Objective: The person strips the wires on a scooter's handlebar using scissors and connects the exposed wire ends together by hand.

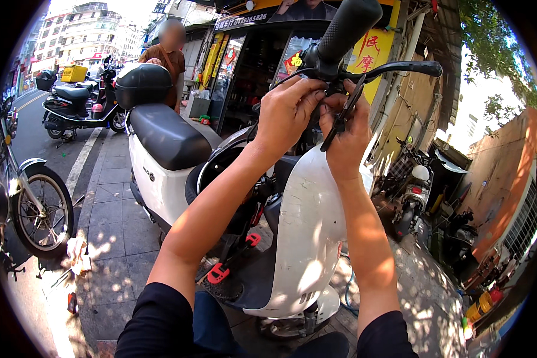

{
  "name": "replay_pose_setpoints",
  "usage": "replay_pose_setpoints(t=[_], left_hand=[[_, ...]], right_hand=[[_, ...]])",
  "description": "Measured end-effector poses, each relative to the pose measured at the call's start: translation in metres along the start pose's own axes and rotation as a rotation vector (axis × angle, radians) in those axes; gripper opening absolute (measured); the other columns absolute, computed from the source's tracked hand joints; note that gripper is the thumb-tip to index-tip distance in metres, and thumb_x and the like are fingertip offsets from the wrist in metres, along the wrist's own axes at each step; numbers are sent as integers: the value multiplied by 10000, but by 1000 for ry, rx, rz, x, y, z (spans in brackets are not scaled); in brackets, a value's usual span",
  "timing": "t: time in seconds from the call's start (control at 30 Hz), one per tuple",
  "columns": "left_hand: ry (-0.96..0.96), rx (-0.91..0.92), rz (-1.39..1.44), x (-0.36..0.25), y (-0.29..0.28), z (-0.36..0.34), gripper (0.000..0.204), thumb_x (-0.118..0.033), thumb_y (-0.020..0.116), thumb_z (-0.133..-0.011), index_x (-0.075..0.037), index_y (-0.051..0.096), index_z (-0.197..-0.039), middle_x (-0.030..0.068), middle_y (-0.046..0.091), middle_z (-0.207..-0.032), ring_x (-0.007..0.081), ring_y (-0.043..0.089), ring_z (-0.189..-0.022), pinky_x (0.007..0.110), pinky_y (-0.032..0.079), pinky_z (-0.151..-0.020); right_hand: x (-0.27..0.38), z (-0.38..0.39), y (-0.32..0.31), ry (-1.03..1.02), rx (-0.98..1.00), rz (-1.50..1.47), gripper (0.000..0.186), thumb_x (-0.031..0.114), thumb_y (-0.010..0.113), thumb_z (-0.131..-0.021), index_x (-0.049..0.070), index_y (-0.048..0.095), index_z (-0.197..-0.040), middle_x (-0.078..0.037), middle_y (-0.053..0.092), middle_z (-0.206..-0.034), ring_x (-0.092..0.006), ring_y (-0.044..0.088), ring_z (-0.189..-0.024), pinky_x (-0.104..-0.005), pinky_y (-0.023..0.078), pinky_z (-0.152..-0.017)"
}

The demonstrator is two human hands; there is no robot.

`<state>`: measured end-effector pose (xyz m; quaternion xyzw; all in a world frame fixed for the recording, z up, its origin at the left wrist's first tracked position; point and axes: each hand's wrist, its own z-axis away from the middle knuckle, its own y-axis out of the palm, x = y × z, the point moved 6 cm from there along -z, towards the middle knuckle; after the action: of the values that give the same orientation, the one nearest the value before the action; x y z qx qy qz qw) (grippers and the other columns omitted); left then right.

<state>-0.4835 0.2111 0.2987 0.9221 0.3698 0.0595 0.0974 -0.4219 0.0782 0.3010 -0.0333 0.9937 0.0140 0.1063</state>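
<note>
At the far left stood the front wheel (42, 209) of a parked motorcycle, and beyond it a black scooter (80, 107) by the road. A person in a brown top (172, 62) stood behind a black top box (142, 85). The white scooter (310, 221) stood directly before the wearer, its black seat (170, 137) to the left and its scuffed front panel nearer the middle. The left hand (287, 113) was raised just below the handlebar grip (347, 33), fingers bent and drawn together. Beside it, the right hand (349, 134) was up under the brake lever (400, 70), fingers curled about a thin dark piece (342, 116); I could not tell whether either hand actually grasped anything, the fingertips being partly hidden. Further right, another scooter (417, 191) stood near a wall.
</note>
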Motion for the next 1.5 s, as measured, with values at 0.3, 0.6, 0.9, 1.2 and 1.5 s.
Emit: replay_pose_setpoints(t=[0.3,0.6,0.9,1.2,1.5], left_hand=[[-52,62,66,7,7,2,186,-105,705,-862,-57,719,-1041,117,686,-939,264,694,-775,301,534,-695],[-249,153,414,27,22,9,265,-207,627,-979,12,670,-1122,21,653,-985,72,586,-863,230,493,-772],[-352,158,512,33,25,12,276,-221,631,-979,12,658,-1125,36,680,-997,88,615,-898,246,520,-782],[-364,179,628,31,21,8,232,-185,645,-967,12,647,-1090,41,691,-938,87,619,-819,248,521,-747],[-390,88,696,37,28,12,177,-153,680,-938,-11,663,-1043,19,678,-899,67,591,-793,219,479,-728]], right_hand=[[21,-3,-31,108,149,80,592,37,798,-753,80,561,-1294,-72,664,-986,-138,555,-670,-250,484,-650],[20,12,-88,434,455,398,721,290,849,-720,99,551,-1348,-61,650,-936,-139,499,-691,-283,459,-660],[30,-4,-75,361,542,478,623,278,844,-722,27,628,-1250,-138,673,-888,-214,600,-700,-338,504,-692],[40,-7,-68,307,516,515,554,224,838,-733,9,655,-1209,-138,692,-879,-193,595,-661,-319,505,-658],[43,-8,-62,162,514,652,543,289,803,-766,111,631,-1249,-102,648,-825,-262,638,-690,-381,506,-633]])
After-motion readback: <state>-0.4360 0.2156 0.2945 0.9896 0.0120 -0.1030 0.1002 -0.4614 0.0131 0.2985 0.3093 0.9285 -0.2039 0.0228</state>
